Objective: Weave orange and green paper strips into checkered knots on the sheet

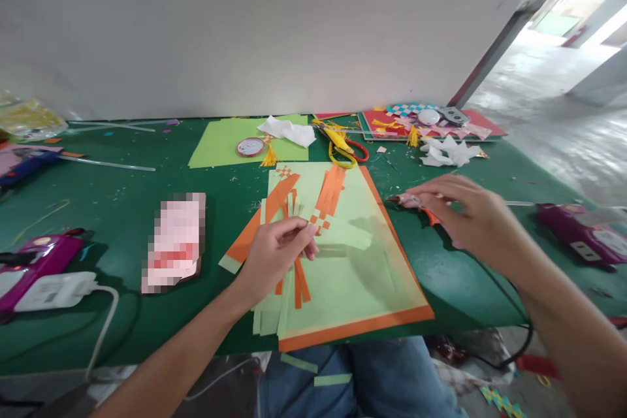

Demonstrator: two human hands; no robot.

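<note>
My left hand [284,245] pinches the edge of a small woven paper piece [321,221], checkered in orange and pale green. Under it lies a pale green sheet [353,281], with orange showing along its right and front edges. Orange paper strips [332,191] rest on the sheet, and more strips stick out beneath my left hand. Off the sheet's right side, my right hand [460,209] is closed around a pink hot glue gun [409,200]. Its dark nozzle points left, an orange trigger shows below, and my palm hides most of the body.
Yellow- and red-handled scissors [343,147] lie behind the sheet, near a round tin [251,147] and crumpled tissue [289,130]. A phone [176,241] is at left. Purple power strips [585,232] sit at both sides. A dark cable [522,346] hangs off the front right edge.
</note>
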